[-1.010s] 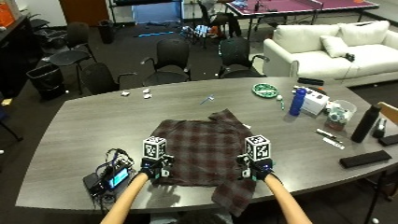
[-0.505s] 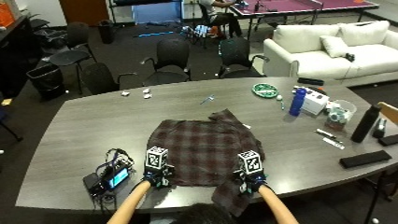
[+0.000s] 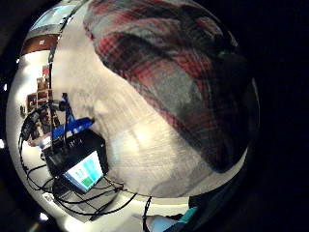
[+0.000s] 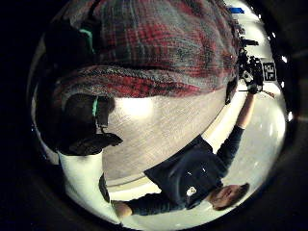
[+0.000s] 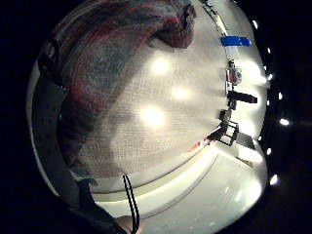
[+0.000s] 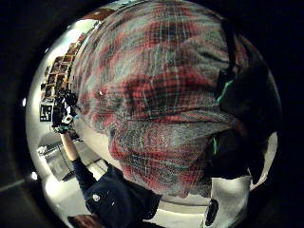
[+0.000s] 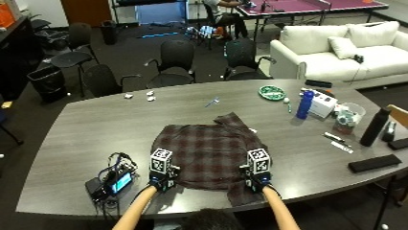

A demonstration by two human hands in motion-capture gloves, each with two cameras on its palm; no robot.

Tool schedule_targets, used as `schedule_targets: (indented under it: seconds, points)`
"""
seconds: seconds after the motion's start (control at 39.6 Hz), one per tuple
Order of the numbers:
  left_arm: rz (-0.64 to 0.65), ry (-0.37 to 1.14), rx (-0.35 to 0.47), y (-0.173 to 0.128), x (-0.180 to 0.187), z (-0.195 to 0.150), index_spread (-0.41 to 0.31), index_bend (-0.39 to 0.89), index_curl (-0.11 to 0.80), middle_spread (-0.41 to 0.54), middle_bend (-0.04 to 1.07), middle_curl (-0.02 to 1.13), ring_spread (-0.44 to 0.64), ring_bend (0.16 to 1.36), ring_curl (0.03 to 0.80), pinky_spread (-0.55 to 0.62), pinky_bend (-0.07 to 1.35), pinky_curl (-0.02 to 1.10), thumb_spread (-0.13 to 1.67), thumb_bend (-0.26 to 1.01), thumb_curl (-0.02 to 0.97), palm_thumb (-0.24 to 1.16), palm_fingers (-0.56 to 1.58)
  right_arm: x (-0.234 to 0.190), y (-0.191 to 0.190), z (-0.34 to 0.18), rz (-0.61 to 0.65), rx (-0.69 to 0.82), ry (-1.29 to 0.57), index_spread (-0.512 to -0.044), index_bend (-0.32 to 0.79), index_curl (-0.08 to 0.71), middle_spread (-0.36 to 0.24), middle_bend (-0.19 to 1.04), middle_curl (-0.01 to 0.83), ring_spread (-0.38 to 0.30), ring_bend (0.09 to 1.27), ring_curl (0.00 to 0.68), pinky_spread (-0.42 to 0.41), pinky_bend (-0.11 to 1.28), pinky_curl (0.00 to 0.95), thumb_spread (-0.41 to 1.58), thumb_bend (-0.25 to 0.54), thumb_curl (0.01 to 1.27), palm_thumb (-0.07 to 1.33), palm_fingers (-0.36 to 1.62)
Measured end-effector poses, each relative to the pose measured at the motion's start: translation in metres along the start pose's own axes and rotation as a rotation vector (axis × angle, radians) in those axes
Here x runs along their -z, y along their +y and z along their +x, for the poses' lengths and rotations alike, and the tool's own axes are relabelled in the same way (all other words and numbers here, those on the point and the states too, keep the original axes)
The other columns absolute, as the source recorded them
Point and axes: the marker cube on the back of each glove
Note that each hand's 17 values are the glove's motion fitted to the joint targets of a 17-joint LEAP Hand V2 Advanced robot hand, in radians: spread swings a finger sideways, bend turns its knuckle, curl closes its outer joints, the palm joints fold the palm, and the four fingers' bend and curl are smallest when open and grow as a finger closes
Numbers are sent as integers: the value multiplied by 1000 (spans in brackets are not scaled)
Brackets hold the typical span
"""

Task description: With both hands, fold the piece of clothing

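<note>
One plaid shirt (image 7: 207, 153), dark red, spread flat

Left hand (image 7: 162, 180) and right hand (image 7: 256, 181) extended forward, fingers curled in grip.

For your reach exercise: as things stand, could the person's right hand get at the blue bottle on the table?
Probably not without leaning: the right hand grips the plaid shirt at the near edge, and the blue bottle stands far across, though nothing blocks the path.

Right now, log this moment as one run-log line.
stage: fold starting | plaid shirt: spread flat on grey table | left hand: grips near hem | right hand: grips near hem | fold: not yet made
</note>
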Motion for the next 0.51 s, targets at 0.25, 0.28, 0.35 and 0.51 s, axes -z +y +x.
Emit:
schedule_targets:
  seconds: [0.25, 0.28, 0.35, 0.51]
  points:
    - [-80, -45, -32, 12, 8, -2, -255, 344, 443, -204, 338, 444, -124, 312, 296, -167, 221, 347, 1134, 32, 396, 692, 1006, 2, 11, -7, -6, 27, 90, -262, 300, 387, -206, 340, 486, -258, 562, 422, -332, 557, 364, 477, -19, 605, 964, 1314]
    - [-94, -57, -33, 15, 10, -2, -258, 339, 445, -209, 335, 447, -131, 310, 299, -171, 210, 347, 1130, 33, 402, 705, 1016, 4, 14, -8, -10, 38, 99, -260, 304, 396, -205, 345, 489, -259, 559, 424, -334, 553, 364, 454, -21, 612, 966, 1314]
    - [-134, -66, -53, 28, 19, 0, -256, 316, 451, -220, 316, 450, -161, 304, 307, -193, 200, 352, 1075, 39, 439, 757, 1052, 5, 17, -6, 5, 67, 104, -256, 314, 416, -205, 364, 500, -260, 561, 432, -345, 545, 369, 387, -22, 634, 977, 1325]
    - [-75, 31, -311, 47, 33, 5, -261, 304, 473, -230, 319, 476, -212, 287, 329, -214, 165, 352, 1004, 36, 497, 816, 1094, 20, 34, 8, 128, 141, 80, -246, 334, 450, -198, 390, 517, -260, 575, 451, -342, 540, 383, 283, -27, 668, 982, 1338]
